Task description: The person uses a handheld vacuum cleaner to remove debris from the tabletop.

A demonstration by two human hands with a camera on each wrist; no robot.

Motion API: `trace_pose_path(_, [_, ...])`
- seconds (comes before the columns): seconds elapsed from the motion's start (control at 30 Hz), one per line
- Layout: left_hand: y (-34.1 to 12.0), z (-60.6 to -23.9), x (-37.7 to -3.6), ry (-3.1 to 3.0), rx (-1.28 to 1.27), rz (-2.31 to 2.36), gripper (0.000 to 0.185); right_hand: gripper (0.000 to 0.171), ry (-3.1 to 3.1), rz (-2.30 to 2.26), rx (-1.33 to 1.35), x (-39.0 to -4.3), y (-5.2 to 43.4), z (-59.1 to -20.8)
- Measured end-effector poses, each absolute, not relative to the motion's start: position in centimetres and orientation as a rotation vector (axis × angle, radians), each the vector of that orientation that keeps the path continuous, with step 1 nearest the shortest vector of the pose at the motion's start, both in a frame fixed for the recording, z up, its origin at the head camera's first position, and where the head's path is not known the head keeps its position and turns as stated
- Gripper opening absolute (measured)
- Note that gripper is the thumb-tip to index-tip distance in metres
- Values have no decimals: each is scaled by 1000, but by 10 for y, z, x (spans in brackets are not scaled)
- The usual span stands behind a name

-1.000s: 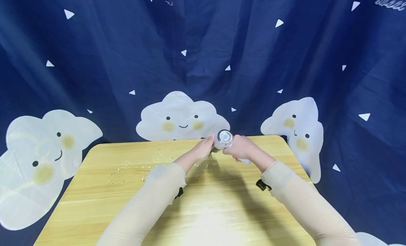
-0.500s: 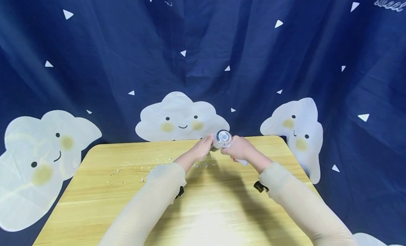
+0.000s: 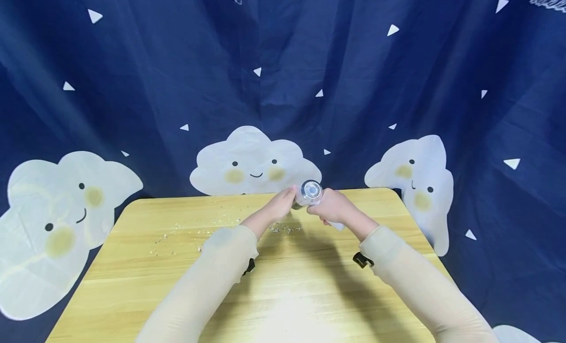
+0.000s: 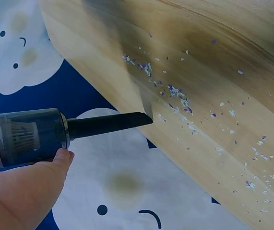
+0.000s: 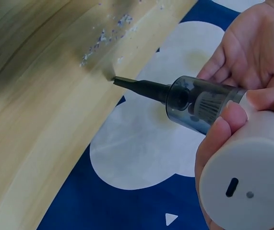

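A handheld vacuum cleaner [image 3: 311, 191] with a white body is held over the table's far edge. Its clear grey dust cup [image 4: 31, 136] tapers to a black crevice nozzle [image 4: 105, 124], whose slanted tip points at the tabletop, close to small scraps [image 4: 177, 98] of white and purple. My right hand [image 3: 334, 207] grips the white body, fingers wrapped round it near the round end cap [image 5: 252, 191]. Against the side of the cup rests my left hand [image 3: 279, 208], its palm visible in the right wrist view and its fingers fairly straight.
More scraps [image 3: 163, 237] lie scattered over the left and far part of the wooden table [image 3: 283, 279]. Behind the table's far edge [image 3: 168, 199] hangs a dark blue curtain [image 3: 283, 48] with smiling clouds and white triangles.
Almost nothing differs. The vacuum and both hands stay nearly in place at the far edge, while the head view shifts very slightly.
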State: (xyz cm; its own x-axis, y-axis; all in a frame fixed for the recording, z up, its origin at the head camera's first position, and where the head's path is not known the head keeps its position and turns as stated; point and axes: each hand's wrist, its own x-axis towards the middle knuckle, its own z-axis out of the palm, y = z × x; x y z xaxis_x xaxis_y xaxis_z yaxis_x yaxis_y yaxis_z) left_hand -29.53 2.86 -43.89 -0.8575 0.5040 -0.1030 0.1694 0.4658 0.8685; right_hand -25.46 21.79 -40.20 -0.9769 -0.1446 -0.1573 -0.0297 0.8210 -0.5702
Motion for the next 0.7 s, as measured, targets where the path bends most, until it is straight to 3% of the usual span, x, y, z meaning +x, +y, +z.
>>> trace_pose_path(0.7, [29,-432,-286,2419,552,1292,77,21,2772,-874,-137,-250,220,-393])
